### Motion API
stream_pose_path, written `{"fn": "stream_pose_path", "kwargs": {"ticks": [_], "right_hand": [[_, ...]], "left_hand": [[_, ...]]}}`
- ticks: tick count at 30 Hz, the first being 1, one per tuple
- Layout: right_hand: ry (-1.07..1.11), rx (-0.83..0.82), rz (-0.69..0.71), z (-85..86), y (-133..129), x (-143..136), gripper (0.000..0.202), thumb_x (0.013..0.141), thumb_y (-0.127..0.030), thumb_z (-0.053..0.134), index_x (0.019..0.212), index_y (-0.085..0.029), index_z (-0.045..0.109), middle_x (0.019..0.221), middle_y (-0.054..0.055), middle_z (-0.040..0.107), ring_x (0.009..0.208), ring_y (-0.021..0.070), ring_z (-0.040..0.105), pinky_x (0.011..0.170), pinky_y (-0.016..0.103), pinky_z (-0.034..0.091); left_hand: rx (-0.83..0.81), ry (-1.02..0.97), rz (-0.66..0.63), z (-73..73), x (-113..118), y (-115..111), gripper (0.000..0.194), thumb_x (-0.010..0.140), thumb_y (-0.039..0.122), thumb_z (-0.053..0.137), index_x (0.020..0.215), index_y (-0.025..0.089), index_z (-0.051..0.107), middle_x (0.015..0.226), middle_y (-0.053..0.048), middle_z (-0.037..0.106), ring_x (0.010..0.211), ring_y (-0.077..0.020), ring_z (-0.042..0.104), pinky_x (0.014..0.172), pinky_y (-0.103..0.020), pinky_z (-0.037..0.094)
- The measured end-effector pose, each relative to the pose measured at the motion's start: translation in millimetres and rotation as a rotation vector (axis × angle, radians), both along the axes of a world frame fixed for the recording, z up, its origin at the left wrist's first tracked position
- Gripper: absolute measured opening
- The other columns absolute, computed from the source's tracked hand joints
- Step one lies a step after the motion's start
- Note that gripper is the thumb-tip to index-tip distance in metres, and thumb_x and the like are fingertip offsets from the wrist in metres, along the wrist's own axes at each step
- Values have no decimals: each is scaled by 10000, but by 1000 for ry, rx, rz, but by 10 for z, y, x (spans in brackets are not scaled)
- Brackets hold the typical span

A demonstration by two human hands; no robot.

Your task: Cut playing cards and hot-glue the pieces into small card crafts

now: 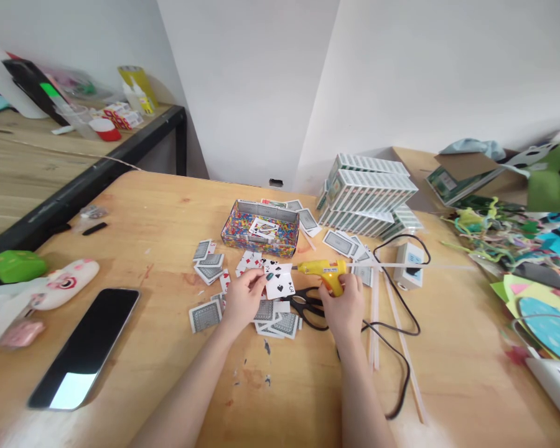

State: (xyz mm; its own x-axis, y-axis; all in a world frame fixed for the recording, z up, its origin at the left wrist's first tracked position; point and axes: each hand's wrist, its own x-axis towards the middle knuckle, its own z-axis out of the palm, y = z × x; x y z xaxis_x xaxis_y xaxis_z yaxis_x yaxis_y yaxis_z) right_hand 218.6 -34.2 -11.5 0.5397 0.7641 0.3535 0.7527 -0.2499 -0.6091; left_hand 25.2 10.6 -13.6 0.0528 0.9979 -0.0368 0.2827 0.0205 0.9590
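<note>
My left hand [245,295] pinches a playing card [280,283] with spades on it, held above loose cards on the table. Closed round the handle of a yellow hot glue gun [324,270] is my right hand [343,306]. The gun's nozzle points left, at the card's upper right edge; I cannot tell whether it touches. A long clear glue stick [420,266] sticks out of its back. Black-handled scissors [308,308] lie between my hands, partly under cards. Face-down cards [284,324] lie below. Behind them stands a colourful open box [261,242] with a card inside.
Stacked boxes of cards [371,193] stand at the back right, near a white power adapter [409,266] and a black cord [413,330]. Loose glue sticks [404,348] lie right. A phone [86,348] lies left. Colourful scraps [518,236] crowd the far right.
</note>
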Motion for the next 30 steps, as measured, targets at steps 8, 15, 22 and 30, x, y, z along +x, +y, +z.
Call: {"fn": "stream_pose_path", "kwargs": {"ticks": [8,15,22,30], "right_hand": [[-119,-86,-223,-151,-8,102,344,665,-483,600,801,-177,522,858,128,551,889,328,463,726,476,365],[476,12,229,117,-24,-123,317,799,-473,475,870,-181,576,713,39,579,616,177,534,582,321,452],[981,-88,472,170,-59,-416,477,783,-560,461,1064,-186,555,530,-24,546,431,148,505,409,273,417],[603,-76,399,83,54,-544,274,807,-380,481,909,-171,625,641,26,632,510,152,557,479,274,458]], "left_hand": [[-111,-127,-22,11,32,-21,183,719,330,567,755,161,624,673,-9,643,575,-135,591,521,-213,470],[-50,-123,-102,-70,25,-44,211,733,354,569,803,169,643,723,-23,661,630,-150,608,572,-237,499],[-54,-136,-72,34,-2,-18,203,741,345,559,760,164,648,673,-14,645,587,-140,588,532,-221,479],[76,-394,414,-5,-470,294,303,655,394,661,810,135,632,699,-14,624,585,-111,550,549,-208,448]]}}
